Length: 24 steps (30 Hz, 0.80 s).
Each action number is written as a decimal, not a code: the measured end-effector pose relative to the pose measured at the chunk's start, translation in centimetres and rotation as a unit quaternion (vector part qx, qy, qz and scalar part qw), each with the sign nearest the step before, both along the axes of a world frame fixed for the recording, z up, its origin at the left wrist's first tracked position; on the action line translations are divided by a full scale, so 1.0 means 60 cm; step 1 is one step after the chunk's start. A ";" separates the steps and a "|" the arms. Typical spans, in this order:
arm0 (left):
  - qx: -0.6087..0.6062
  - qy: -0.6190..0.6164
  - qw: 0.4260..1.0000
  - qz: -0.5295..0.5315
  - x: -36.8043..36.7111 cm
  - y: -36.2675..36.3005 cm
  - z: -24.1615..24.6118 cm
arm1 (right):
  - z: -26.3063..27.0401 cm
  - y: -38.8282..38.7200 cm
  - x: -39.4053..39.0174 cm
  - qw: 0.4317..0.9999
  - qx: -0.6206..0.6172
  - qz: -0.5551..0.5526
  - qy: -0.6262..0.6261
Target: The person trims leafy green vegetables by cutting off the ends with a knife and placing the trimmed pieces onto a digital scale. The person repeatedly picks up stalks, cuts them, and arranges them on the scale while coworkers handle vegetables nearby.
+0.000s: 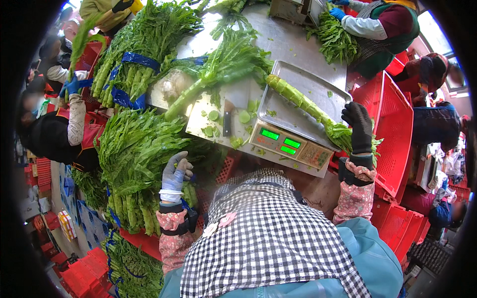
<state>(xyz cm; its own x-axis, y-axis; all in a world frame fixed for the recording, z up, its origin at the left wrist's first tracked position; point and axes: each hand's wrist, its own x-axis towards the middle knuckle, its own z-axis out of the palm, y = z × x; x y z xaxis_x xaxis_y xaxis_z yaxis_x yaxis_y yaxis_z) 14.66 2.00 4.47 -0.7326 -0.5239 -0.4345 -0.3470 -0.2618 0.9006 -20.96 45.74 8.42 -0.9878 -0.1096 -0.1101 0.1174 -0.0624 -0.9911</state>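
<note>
A peeled-looking celtuce stem [298, 100] with a leafy end lies across the metal tray [320, 80] of a digital scale [290, 143], whose green displays are lit. My right hand [358, 126], in a black glove, is over the tray's right edge beside the stem's leaves, fingers loosely curled and nothing seen in them. In a grey glove, my left hand [177, 172] hovers by a large pile of leafy celtuce [138, 149], fingers bent and apart. A knife [227, 121] lies on the white board [199, 119] among cut stem slices. Another leafy celtuce [197, 91] rests across the board's left side.
Taped celtuce bundles [130, 74] stand at the table's left. Red plastic crates [387, 130] crowd the right side, with more crates [87, 273] at lower left. Co-workers work around the steel table [294, 41]; a blue-gloved hand [337, 14] is at the far right.
</note>
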 end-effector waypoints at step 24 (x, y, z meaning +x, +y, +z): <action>-0.001 0.284 0.941 0.185 -0.154 0.078 0.132 | 0.120 -0.384 0.217 0.747 0.332 0.398 0.417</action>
